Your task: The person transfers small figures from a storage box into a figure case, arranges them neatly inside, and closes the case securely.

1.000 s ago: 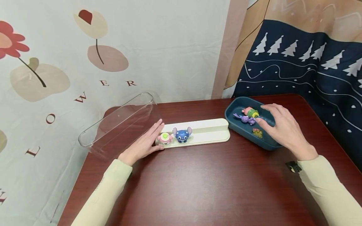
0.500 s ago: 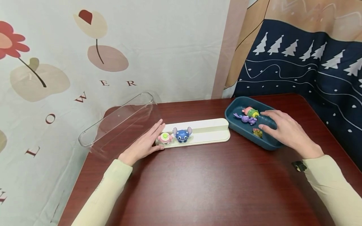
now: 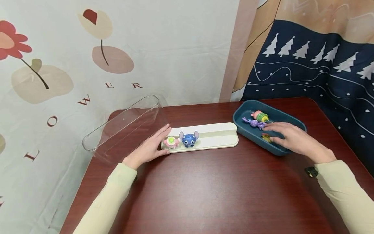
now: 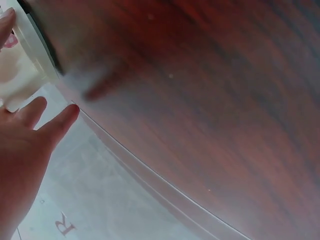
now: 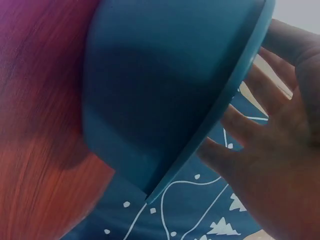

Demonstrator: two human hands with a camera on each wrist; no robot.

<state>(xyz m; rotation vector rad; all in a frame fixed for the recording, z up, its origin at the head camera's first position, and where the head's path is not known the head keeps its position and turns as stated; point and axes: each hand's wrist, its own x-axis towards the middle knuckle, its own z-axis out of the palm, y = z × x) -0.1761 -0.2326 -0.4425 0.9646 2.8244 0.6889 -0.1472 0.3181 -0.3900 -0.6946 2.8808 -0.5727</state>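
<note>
My left hand (image 3: pixel 148 148) rests at the left end of a long cream-white tray (image 3: pixel 217 142), fingers stretched along its end and thumb near its front corner. Inside the tray stand a pink figurine with a white-and-green top (image 3: pixel 171 142) and a blue big-eared figurine (image 3: pixel 189 139). My right hand (image 3: pixel 299 142) reaches over the rim of a dark blue basin (image 3: pixel 254 139), fingers extended. Below its thumb is a small yellowish figurine (image 3: pixel 266 137), partly hidden. Near the fingertips lie a purple figurine (image 3: pixel 255 123) and a pink-and-green figurine (image 3: pixel 259 116); contact cannot be told.
A clear plastic cover (image 3: pixel 124 122) stands tilted at the back left, behind my left hand. All of this is on a dark red wooden table (image 3: pixel 201 188). Printed cloths (image 3: pixel 175 52) hang behind the table and along its right side.
My right hand has lowered into the basin and its fingertips have come nearer to the yellowish figurine. My left hand, the tray and its figurines have kept their places.
</note>
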